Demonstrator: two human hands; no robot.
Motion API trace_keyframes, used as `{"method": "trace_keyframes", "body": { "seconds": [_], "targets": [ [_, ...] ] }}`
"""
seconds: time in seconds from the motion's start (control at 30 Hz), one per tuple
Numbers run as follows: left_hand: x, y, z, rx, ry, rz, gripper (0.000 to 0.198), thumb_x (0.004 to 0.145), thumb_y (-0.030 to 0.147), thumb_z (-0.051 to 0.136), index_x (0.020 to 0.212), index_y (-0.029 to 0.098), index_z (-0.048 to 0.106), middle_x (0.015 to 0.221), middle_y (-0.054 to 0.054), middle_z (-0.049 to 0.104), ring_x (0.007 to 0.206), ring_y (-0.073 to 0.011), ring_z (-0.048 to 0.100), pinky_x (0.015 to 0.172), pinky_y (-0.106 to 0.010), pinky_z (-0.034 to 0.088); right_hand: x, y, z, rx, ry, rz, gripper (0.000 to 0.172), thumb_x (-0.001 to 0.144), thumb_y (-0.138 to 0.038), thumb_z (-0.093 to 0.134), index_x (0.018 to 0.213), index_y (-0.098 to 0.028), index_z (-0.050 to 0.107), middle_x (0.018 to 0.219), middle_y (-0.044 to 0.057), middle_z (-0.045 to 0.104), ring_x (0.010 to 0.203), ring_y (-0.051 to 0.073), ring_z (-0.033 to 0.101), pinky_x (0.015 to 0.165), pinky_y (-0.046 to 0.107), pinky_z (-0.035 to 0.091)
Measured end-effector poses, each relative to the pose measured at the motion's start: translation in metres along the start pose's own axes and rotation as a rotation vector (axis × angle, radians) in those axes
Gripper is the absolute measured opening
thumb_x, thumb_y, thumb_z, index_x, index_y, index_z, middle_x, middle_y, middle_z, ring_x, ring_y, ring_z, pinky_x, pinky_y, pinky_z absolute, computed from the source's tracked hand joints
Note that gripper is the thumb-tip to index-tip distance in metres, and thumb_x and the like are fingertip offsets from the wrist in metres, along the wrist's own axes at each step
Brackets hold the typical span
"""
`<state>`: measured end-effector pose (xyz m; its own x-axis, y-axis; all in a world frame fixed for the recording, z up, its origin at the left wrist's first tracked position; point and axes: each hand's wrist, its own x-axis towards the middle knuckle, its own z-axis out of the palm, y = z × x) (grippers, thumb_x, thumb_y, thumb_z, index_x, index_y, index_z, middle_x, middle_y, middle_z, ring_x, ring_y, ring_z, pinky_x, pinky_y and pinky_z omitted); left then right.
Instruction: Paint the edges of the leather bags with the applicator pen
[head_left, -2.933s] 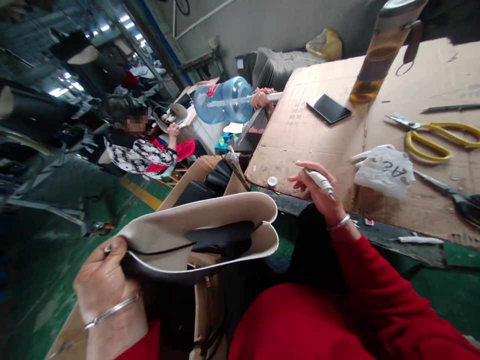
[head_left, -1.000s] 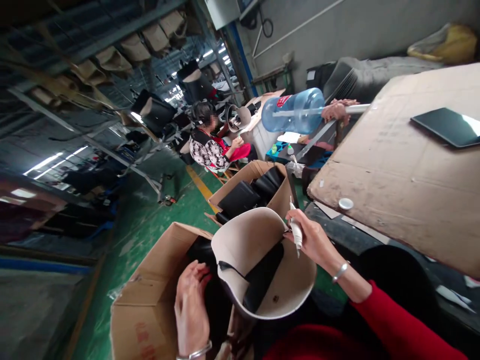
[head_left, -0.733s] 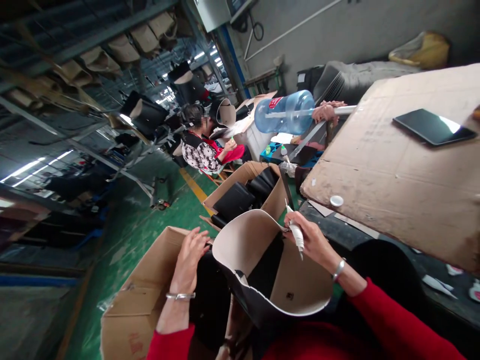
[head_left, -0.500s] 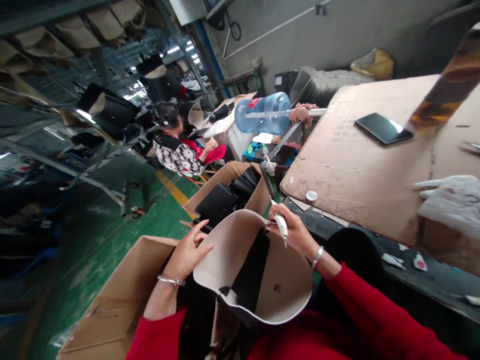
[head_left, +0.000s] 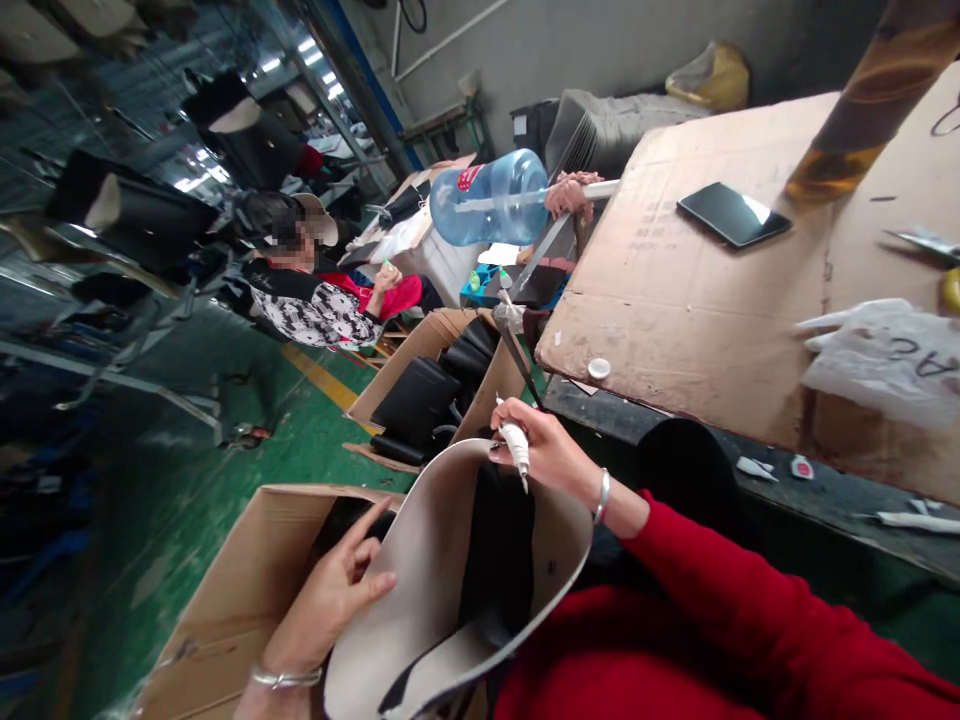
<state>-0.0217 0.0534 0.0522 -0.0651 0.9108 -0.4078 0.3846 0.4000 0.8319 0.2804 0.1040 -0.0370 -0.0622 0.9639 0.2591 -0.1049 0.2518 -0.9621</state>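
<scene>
Low in front of me, an unfinished bag (head_left: 425, 560) with a cream inside and dark outside is held open and tilted, a black strip running down its inner face. At its left edge is my left hand (head_left: 341, 590), thumb against the inner side, fingers around the outside. My right hand (head_left: 536, 440) is closed around a slim tool (head_left: 515, 445) wrapped in white, with a thin point at each end. Fingertips of the same hand pinch the bag's top rim. The bag's lower part is cut off by the frame.
A cardboard box (head_left: 217, 590) stands at left beneath my left hand. Farther off, another box (head_left: 510, 375) holds black bags. A cardboard-covered table (head_left: 675, 310) at right bears a phone (head_left: 733, 214) and plastic bag (head_left: 885, 360). A seated person (head_left: 322, 300) works beyond.
The bag has tipped and shifted down-left with both hands. My left hand has slid lower along its edge. The view has turned, so the surroundings sit farther left and higher.
</scene>
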Motion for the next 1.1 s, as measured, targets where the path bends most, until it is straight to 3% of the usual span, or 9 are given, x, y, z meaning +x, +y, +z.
{"method": "trace_keyframes", "body": {
  "seconds": [0.13,0.27,0.4,0.5,0.6,0.7,0.8,0.9,1.1],
  "targets": [
    [0.032,-0.003,-0.016,-0.056,-0.214,-0.006,0.088,0.058,0.047,0.093,0.138,0.025,0.063,0.114,-0.013,0.071,0.103,-0.0331,0.067,0.083,-0.04,0.059,-0.006,0.01,0.006,-0.072,0.011,-0.046,0.02,0.084,-0.025,0.072,0.098,-0.02,0.057,0.076,-0.006,0.054,0.064,0.009,0.042,0.06,0.02,0.034],
    [0.074,0.015,-0.018,-0.217,-0.291,0.182,0.088,0.061,0.065,0.085,0.135,0.022,0.066,0.129,-0.018,0.065,0.101,-0.03,0.064,0.07,-0.032,0.058,-0.012,0.005,0.004,-0.061,-0.028,-0.114,0.018,0.089,-0.029,0.069,0.099,-0.02,0.057,0.076,-0.005,0.056,0.063,0.009,0.043,0.06,0.02,0.035],
    [0.112,0.044,0.017,-0.107,-0.347,0.304,0.057,0.078,0.049,0.081,0.126,0.02,0.072,0.126,-0.017,0.069,0.102,-0.026,0.065,0.081,-0.033,0.055,-0.015,-0.002,0.004,-0.055,-0.005,-0.121,0.017,0.089,-0.03,0.069,0.096,-0.019,0.058,0.079,-0.004,0.057,0.065,0.009,0.043,0.061,0.02,0.035],
    [0.128,0.054,0.052,0.074,-0.547,0.242,0.047,0.081,0.045,0.078,0.119,0.018,0.076,0.119,-0.015,0.074,0.109,-0.029,0.066,0.096,-0.038,0.051,-0.017,-0.003,0.002,-0.063,0.065,-0.124,0.018,0.089,-0.031,0.069,0.096,-0.019,0.058,0.082,-0.003,0.057,0.065,0.01,0.044,0.06,0.021,0.035],
    [0.133,0.052,0.079,0.144,-0.699,0.2,0.054,0.079,0.051,0.079,0.121,0.017,0.075,0.12,-0.014,0.074,0.111,-0.0319,0.066,0.099,-0.042,0.049,-0.02,-0.003,-0.002,-0.09,0.169,-0.121,0.015,0.089,-0.029,0.068,0.095,-0.019,0.058,0.082,-0.003,0.057,0.065,0.01,0.044,0.06,0.021,0.035],
    [0.131,0.051,0.098,0.081,-0.797,0.301,0.08,0.068,0.065,0.081,0.13,0.016,0.069,0.127,-0.015,0.07,0.116,-0.0354,0.063,0.101,-0.043,0.047,-0.021,-0.002,-0.007,-0.141,0.277,-0.118,0.012,0.089,-0.025,0.066,0.095,-0.019,0.058,0.076,-0.004,0.053,0.062,0.01,0.042,0.058,0.021,0.033],
    [0.126,0.055,0.114,0.106,-0.799,0.475,0.086,0.067,0.07,0.079,0.133,0.017,0.066,0.131,-0.014,0.065,0.121,-0.036,0.059,0.105,-0.041,0.043,-0.021,0.0,-0.008,-0.155,0.326,-0.131,0.013,0.088,-0.025,0.067,0.097,-0.02,0.057,0.077,-0.004,0.055,0.061,0.01,0.044,0.058,0.022,0.036],
    [0.122,0.057,0.127,0.2,-0.733,0.581,0.077,0.071,0.057,0.082,0.136,0.021,0.064,0.132,-0.011,0.063,0.121,-0.0336,0.058,0.105,-0.04,0.043,-0.018,0.003,-0.005,-0.146,0.38,-0.176,0.015,0.089,-0.026,0.067,0.098,-0.021,0.056,0.083,-0.002,0.058,0.064,0.011,0.048,0.06,0.022,0.041],
    [0.119,0.062,0.145,0.203,-0.663,0.425,0.064,0.072,0.028,0.084,0.132,0.019,0.065,0.116,-0.007,0.074,0.105,-0.0257,0.067,0.097,-0.035,0.048,-0.017,0.005,0.0,-0.142,0.427,-0.248,0.014,0.089,-0.028,0.065,0.098,-0.022,0.057,0.085,0.0,0.061,0.067,0.012,0.054,0.06,0.022,0.045]
  ]
}}
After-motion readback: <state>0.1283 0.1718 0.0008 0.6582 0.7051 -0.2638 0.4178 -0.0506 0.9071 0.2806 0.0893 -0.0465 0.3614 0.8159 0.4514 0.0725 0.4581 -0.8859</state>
